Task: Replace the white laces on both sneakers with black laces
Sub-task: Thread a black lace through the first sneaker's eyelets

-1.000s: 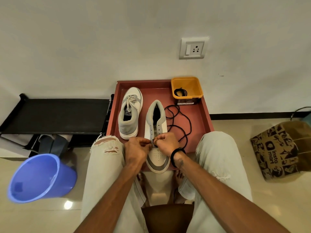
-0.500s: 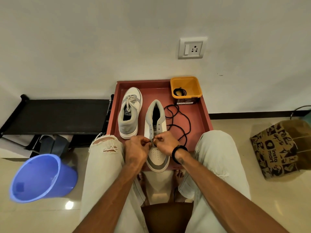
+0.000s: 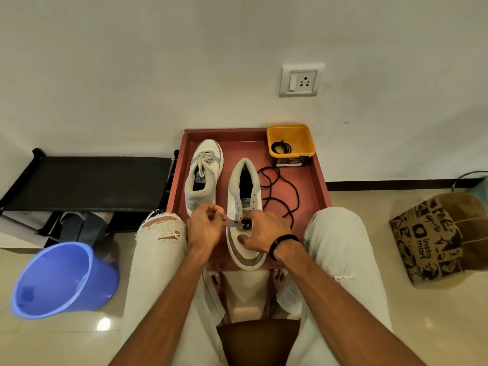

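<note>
Threading black lace through lowest eyelets of near sneaker, by judgement the step in hand. Head view, sole view supplied.

Landmark: red tray.

Near sneaker: mid-tray, toe toward the tray's near edge, white lace already out. Far sneaker: left half of tray, white lace still in. Black lace: loose coils on tray floor right of near sneaker, one end running up to the eyelets under the right hand. Second black lace: coiled in yellow tub at tray's far right corner.

Advice, as judgement: draw both ends even before crossing upward; keep lace flat, untwisted; steady the shoe while pulling slack from the coils, lest they snag or knot.

Left hand: just left of near sneaker's toe box, fingers curled, fingertips together as if pinching; whether a lace end sits between them cannot be told. Right hand: lying over near sneaker's vamp, thumb and fingers curled, pinching black lace at the eyelet. Both forearms reaching in over the knees, wrists slightly bent down.
</note>
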